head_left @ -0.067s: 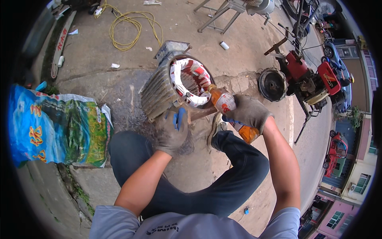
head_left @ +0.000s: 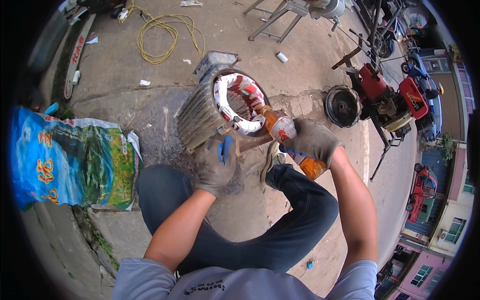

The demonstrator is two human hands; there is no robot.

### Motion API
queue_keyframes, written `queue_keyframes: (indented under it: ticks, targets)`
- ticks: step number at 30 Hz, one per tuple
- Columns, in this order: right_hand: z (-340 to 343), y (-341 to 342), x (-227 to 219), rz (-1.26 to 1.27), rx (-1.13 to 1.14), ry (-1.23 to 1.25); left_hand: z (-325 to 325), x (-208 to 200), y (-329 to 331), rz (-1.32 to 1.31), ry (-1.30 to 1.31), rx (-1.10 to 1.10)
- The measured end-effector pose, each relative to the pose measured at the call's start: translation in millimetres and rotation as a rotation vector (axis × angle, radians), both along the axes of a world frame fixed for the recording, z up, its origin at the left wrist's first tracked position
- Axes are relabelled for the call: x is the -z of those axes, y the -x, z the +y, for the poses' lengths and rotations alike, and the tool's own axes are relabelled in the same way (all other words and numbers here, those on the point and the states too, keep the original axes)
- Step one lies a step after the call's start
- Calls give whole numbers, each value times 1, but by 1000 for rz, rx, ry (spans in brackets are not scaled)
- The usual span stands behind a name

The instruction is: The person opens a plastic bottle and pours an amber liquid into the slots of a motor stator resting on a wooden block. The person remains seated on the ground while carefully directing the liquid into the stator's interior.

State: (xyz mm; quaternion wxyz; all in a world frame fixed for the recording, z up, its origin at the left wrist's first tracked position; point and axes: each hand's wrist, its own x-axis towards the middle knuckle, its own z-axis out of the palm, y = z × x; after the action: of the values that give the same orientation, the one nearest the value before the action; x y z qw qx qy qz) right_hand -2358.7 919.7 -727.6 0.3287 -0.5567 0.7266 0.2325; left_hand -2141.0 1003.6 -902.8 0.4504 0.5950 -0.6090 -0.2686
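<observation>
A ribbed grey motor housing [head_left: 192, 117] stands on the ground before me, tilted, its round opening facing up and toward the right. Inside sits a ring of windings [head_left: 227, 106] wrapped in white and red. My right hand [head_left: 316, 141], in a grey work glove, is closed round a plastic bottle [head_left: 280, 126] of amber liquid. The bottle lies slanted, its neck at the right edge of the winding ring. My left hand [head_left: 216, 162], gloved in grey with blue patches, grips the housing's near lower rim; its fingertips are partly hidden.
A blue and green printed sack [head_left: 75, 160] lies to the left. Yellow cable [head_left: 170, 35] is coiled at the far left. At the right stands a red machine [head_left: 372, 82] beside a black wheel [head_left: 342, 106]. A metal stand [head_left: 280, 20] is at the back.
</observation>
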Motion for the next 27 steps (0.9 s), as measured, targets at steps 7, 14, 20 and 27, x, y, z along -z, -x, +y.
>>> queue_keyframes:
  ticks: [7,14,20,27]
  targets:
    - [-1,-2,-1,18,-32,-49,1,3,0,-2,-5,10]
    - [1,-5,-1,25,-53,-21,0,-4,0,-3,-74,-13]
    - [0,2,5,1,-38,-10,-1,0,1,23,-17,4]
    - [-6,-9,1,28,-19,-11,1,1,-1,-12,-34,9]
